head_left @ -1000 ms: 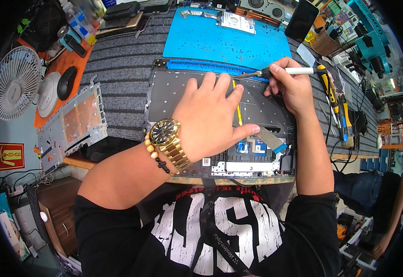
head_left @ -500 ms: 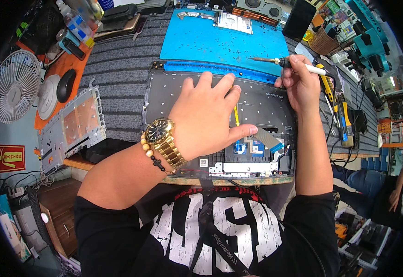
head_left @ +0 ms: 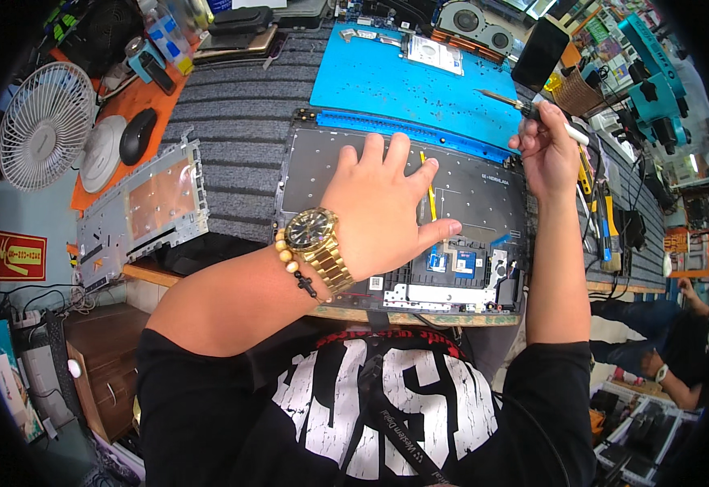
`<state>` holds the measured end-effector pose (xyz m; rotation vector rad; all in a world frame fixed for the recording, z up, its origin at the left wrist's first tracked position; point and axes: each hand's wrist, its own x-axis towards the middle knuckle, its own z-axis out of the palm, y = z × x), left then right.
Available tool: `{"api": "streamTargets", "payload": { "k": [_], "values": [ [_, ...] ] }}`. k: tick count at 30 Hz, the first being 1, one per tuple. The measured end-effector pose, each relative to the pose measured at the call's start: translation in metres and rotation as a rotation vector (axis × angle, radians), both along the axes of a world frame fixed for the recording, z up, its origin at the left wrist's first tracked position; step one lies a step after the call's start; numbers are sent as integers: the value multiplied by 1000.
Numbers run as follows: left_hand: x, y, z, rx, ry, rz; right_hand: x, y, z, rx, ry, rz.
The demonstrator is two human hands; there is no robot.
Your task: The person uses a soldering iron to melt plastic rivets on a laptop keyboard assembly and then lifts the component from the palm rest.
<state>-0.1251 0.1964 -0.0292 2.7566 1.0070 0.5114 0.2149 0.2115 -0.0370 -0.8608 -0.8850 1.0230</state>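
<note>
"Where's your soldering iron point(head_left: 524, 106) aimed?"

"Far-left over the blue mat point(head_left: 387, 81) — long axis slanting back near-right, my right hand point(head_left: 551, 154) curled around it. My left hand point(head_left: 383, 215) is splayed on the laptop panel point(head_left: 478, 195) — blocks some."

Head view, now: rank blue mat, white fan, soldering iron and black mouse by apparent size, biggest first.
1. Blue mat
2. White fan
3. Black mouse and soldering iron, unranked: the iron is longer but thinner, partly hidden by the right hand.
</note>
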Motion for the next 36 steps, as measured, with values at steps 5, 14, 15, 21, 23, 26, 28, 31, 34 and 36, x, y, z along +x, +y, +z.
{"api": "streamTargets", "payload": {
  "k": [5,14,15,21,23,26,28,31,34,36],
  "values": [
    [-6,1,6,-30,42,28,-29,14,9,-112,-151,121],
    [-13,5,12,-29,90,32,-52,13,-11,-209,-252,162],
    [-13,5,12,-34,90,34,-51,12,-11,-212,-257,153],
    [-14,5,15,-58,111,34,-56,9,-12,-214,-300,160],
    [-14,5,15,-54,114,36,-58,8,-12,-216,-321,156],
    [-13,4,15,-35,125,44,-59,7,-11,-222,-331,151],
    [-13,4,14,-33,117,43,-59,7,-11,-222,-334,165],
    [-12,5,14,-30,123,40,-60,7,-11,-213,-358,168],
    [-13,5,14,-33,115,37,-61,7,-11,-214,-337,163],
    [-13,4,13,-29,105,37,-61,8,-10,-228,-352,155]
  ]
}}
